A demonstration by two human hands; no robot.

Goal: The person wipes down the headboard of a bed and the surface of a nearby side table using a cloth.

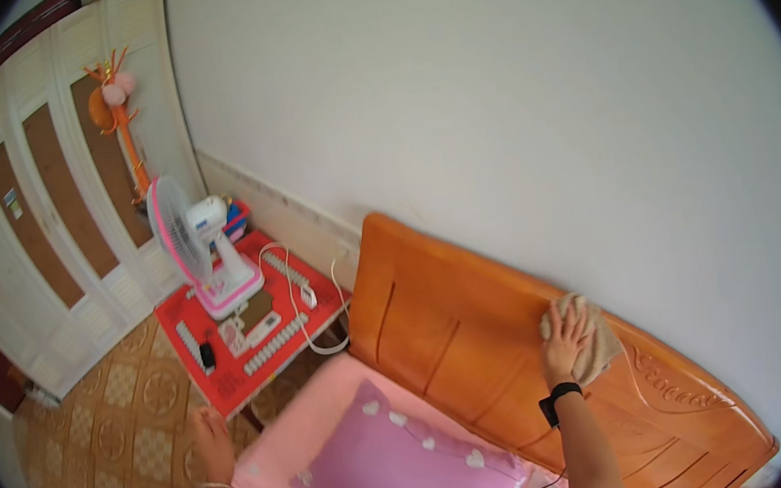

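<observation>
My right hand (566, 341) presses a beige cloth (601, 353) flat against the upper part of a wooden headboard (442, 311). The fingers are spread over the cloth, near the headboard's top edge, and a black band circles that wrist. Carved ornament marks the headboard to the right of the cloth. My left hand (210, 434) hangs at the lower left, over the edge of the bed and close to the front corner of a red table (233, 391). Nothing shows in it; its fingers look loosely together. A black device with a cable is strapped to the left wrist.
A purple pillow (402, 455) with white hearts lies on the pink bedding (335, 390) below the headboard. On the table stand a white and pink fan (191, 232) and a remote control (263, 329). A white cord (294, 292) loops off its side. An orange coat stand (128, 144) fronts the wardrobe (50, 212).
</observation>
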